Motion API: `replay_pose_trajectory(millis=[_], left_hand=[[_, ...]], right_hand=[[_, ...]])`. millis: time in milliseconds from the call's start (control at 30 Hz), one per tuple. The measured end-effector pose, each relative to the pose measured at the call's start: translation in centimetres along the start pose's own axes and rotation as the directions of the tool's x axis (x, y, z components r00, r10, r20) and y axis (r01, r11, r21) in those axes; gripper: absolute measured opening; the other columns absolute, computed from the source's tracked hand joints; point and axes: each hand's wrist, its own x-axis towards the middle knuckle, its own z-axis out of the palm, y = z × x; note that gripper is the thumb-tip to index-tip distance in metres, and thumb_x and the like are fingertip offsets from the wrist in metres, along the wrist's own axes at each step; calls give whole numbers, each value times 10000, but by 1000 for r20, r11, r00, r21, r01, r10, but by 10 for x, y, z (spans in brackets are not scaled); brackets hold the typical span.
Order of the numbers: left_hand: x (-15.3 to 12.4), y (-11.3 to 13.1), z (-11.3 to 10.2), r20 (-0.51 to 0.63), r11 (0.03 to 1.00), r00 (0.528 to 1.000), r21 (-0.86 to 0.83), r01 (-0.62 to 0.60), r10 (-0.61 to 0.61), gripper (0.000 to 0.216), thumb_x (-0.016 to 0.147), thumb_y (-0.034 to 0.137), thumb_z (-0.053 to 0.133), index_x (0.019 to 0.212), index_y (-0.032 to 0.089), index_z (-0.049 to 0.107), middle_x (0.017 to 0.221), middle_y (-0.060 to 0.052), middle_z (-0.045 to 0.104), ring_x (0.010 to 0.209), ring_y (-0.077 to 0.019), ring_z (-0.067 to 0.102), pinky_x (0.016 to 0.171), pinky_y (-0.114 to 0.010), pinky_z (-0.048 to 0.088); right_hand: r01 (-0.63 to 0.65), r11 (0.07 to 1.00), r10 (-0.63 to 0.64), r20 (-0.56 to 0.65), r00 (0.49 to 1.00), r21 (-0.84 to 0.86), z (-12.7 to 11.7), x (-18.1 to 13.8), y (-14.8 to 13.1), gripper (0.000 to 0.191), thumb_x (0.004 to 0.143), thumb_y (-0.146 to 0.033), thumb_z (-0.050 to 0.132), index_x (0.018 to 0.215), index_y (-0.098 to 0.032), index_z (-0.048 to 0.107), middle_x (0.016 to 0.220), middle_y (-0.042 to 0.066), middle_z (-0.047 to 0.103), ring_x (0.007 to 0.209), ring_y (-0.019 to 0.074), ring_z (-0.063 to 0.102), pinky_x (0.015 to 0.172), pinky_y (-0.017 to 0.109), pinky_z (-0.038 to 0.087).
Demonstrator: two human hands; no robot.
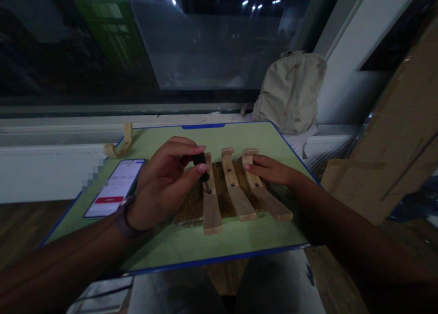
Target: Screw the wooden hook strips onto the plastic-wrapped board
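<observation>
My left hand [167,177] is closed around the black handle of a short screwdriver [201,167]. Its metal tip points down at a hole in the leftmost wooden hook [212,216]. My right hand [272,170] grips the upper part of the rightmost wooden hook [270,200], thumb on its face. Between them lies a middle wooden hook [236,186] with two dark holes. All three lie across a brown, shiny, tape-wrapped board [191,209]. Whether a screw sits under the screwdriver tip, I cannot tell.
A green table [164,250] with blue edging carries everything. On its left lie a phone [118,188] with a lit screen and a curved wooden hook [125,143]. A beige backpack [290,93] leans by the window. Cardboard [386,136] stands at the right.
</observation>
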Motion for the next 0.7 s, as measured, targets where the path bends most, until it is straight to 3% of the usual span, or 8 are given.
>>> replay_pose_trajectory(millis=[200, 700], left_hand=[[-5, 6, 2, -22, 991, 991, 16, 134, -133, 267, 877, 126, 712, 1122, 231, 690, 1064, -44, 727, 952, -148, 708, 864, -298, 614], [-3, 3, 2, 0, 994, 996, -63, 91, -91, 280, 843, 135, 762, 1091, 252, 703, 1039, -39, 695, 937, -157, 687, 883, -345, 612]], right_hand=[[2, 1000, -2, -8, 1000, -16, 1, -1, 3, 396, 1000, -467, 505, 1184, -185, 713, 1226, 88, 746, 1105, 266, 687, 992, 412, 536], [6, 1000, -6, -3, 1000, 1, 1, 0, -1, 369, 996, -436, 504, 1177, -184, 705, 1152, 86, 755, 1115, 281, 674, 977, 426, 527]])
